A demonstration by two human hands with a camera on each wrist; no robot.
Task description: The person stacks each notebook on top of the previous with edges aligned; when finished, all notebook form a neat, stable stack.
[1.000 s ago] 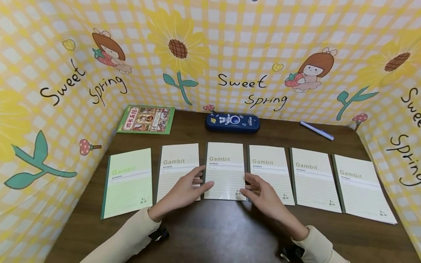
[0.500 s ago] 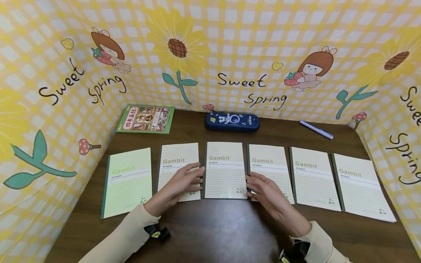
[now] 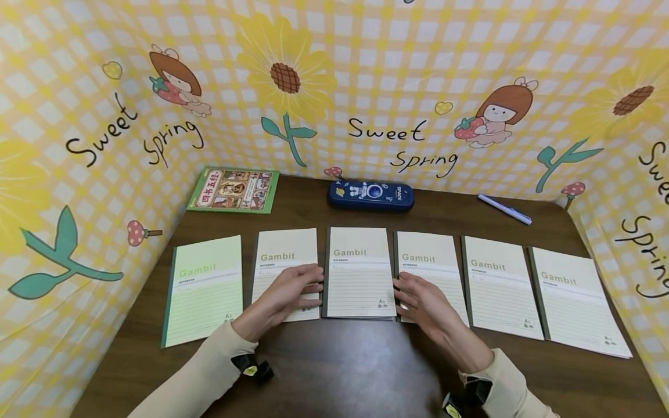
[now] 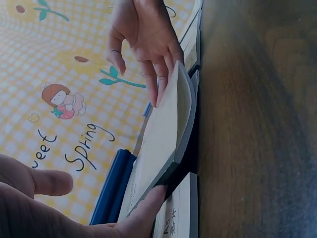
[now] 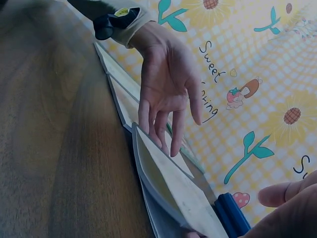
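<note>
A cream Gambit notebook (image 3: 359,284) with a dark spine lies between my two hands, in the middle of a row. My left hand (image 3: 288,293) touches its spine edge with extended fingers, the thumb raised in the left wrist view. From the other side, my right hand (image 3: 425,305) sets its straight fingers against the opposite edge. Both wrist views show the notebook (image 4: 161,129) bowed, its near edge raised above the table. Under the hands lie the neighbouring cream notebooks, one on the left (image 3: 286,241) and one on the right (image 3: 427,244), partly covered.
Farther right are two more cream notebooks (image 3: 503,290); a green notebook (image 3: 206,296) ends the row at left. Behind stand a green-bordered book (image 3: 232,190), a blue pencil case (image 3: 370,195) and a pen (image 3: 504,209). Patterned cloth (image 3: 366,69) surrounds the dark table (image 3: 334,371).
Both thumbs have moved off the notebook's front, and my fingers have come to its two side edges. The notebook has risen slightly at its near edge.
</note>
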